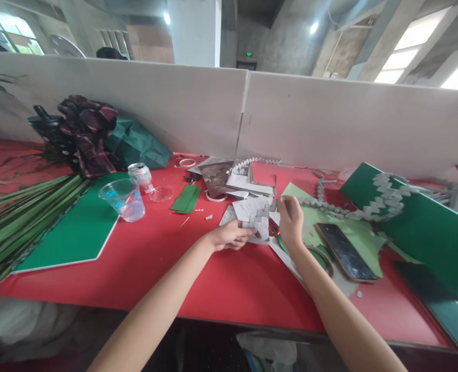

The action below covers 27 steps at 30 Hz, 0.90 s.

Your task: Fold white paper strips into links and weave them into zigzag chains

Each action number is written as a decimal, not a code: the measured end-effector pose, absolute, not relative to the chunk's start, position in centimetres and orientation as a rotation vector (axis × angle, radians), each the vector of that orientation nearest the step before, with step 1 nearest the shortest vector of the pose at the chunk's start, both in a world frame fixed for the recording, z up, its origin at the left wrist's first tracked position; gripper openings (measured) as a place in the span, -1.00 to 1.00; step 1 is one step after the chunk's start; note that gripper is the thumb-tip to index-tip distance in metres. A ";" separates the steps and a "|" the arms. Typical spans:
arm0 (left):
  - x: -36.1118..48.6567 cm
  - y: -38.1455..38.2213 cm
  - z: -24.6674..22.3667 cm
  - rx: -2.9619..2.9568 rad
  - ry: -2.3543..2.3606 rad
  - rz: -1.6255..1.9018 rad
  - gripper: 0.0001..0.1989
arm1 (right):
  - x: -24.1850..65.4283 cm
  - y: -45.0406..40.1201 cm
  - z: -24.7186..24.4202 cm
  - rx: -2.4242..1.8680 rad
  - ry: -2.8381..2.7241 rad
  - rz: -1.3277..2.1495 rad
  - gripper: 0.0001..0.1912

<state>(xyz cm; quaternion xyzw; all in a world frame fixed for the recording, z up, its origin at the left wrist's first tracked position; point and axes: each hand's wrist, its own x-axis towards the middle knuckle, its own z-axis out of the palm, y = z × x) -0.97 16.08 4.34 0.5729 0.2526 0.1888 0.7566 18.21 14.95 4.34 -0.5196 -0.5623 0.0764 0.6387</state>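
Note:
My left hand (232, 236) is closed on a piece of folded, interlocked printed paper strips (260, 223) above the middle of the table. To its right, my right hand (291, 217) is raised with the fingertips pinched together near the upper end of that piece. Whatever is between those fingertips is too small to make out. A zigzag chain of folded paper (364, 211) runs rightward from behind my right hand onto a green board. Printed sheets (248, 207) lie under and behind my hands, with red-handled scissors (274, 229) partly hidden between them.
A phone (345, 251) and a roll of tape (322, 258) lie by my right forearm. Leftward stand a clear plastic cup (123, 200) and a can (140, 177), near long green leaves (31, 222). The green board (418, 232) leans at right; a white partition (330, 124) borders the back.

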 end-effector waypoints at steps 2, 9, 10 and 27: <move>-1.1 16.0 4.9 1.275 0.519 0.327 -0.65 | 18.8 15.6 4.0 -1.149 -1.227 0.285 -0.72; -1.3 16.5 4.8 1.259 0.585 0.289 -0.70 | 19.4 16.4 3.3 -1.104 -1.163 0.398 -0.73; -1.3 16.5 4.8 1.260 0.586 0.279 -0.70 | 19.4 16.3 3.3 -1.106 -1.159 0.400 -0.74; -1.6 16.4 5.2 1.213 0.599 0.227 -0.71 | 19.4 16.3 3.6 -1.139 -1.178 0.380 -0.74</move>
